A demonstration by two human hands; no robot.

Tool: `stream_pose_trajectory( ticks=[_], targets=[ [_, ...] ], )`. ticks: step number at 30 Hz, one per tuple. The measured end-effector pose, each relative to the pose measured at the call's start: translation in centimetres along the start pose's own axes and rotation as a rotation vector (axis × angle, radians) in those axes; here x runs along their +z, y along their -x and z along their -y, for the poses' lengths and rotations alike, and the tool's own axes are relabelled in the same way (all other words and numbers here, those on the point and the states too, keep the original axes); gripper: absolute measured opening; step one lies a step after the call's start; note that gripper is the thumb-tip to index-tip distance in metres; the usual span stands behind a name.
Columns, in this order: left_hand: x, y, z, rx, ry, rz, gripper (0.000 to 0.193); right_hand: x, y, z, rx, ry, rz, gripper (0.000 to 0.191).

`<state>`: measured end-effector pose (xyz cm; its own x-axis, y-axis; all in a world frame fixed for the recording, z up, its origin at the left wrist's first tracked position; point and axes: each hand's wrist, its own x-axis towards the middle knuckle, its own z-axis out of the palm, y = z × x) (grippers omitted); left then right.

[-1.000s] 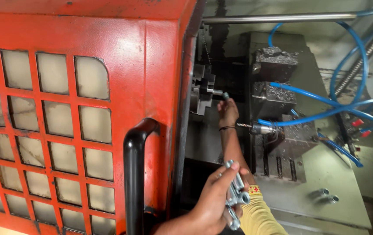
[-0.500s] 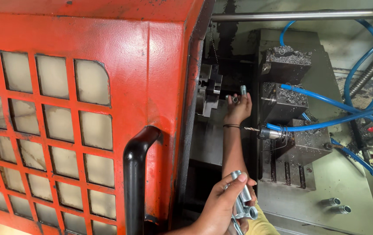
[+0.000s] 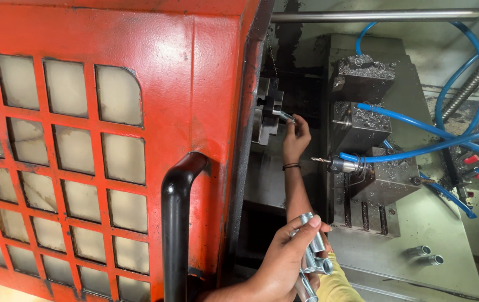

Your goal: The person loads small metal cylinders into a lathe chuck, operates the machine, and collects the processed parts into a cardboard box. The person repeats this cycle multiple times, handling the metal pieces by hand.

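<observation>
The right hand [image 3: 295, 137] reaches far into the machine, past the edge of the red guard door [image 3: 111, 140], its fingers pinching a small metal tube [image 3: 285, 116] whose left end sits at the chuck [image 3: 267, 114]. A dark band circles that wrist. Near the bottom of the view, the left hand [image 3: 281, 263] is curled around a bundle of silvery metal tubes [image 3: 312, 251], the thumb pressed over the top one and the fingers wrapped tight around the rest; the open tube ends point down and to the right.

The door, with its grid of clouded panes and a black handle [image 3: 178, 223], fills the left of the scene. To the right of the reaching arm stand dark tool blocks [image 3: 362, 72] with metal shavings lying on top of them, and a drill bit [image 3: 334, 163] points left toward the arm. Blue hoses [image 3: 435, 134] loop across the blocks. Further right, two more short tubes [image 3: 425, 254] lie side by side on the pale green machine bed [image 3: 441, 218], well apart from both hands.
</observation>
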<state>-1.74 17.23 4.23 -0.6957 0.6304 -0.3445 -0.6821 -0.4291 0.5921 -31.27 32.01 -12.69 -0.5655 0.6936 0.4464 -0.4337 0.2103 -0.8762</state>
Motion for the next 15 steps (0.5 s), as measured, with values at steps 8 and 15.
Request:
stream_pose_trajectory(
  ticks=[8, 15],
  targets=[
    [-0.27, 0.18, 0.21, 0.026, -0.041, 0.009, 0.039, -0.97, 0.32, -0.06, -0.024, 0.13, 0.046, 0.024],
    [-0.37, 0.13, 0.37, 0.031, -0.051, 0.001, 0.037, -0.75, -0.17, -0.45, 0.107, -0.061, 0.065, 0.028]
  ],
)
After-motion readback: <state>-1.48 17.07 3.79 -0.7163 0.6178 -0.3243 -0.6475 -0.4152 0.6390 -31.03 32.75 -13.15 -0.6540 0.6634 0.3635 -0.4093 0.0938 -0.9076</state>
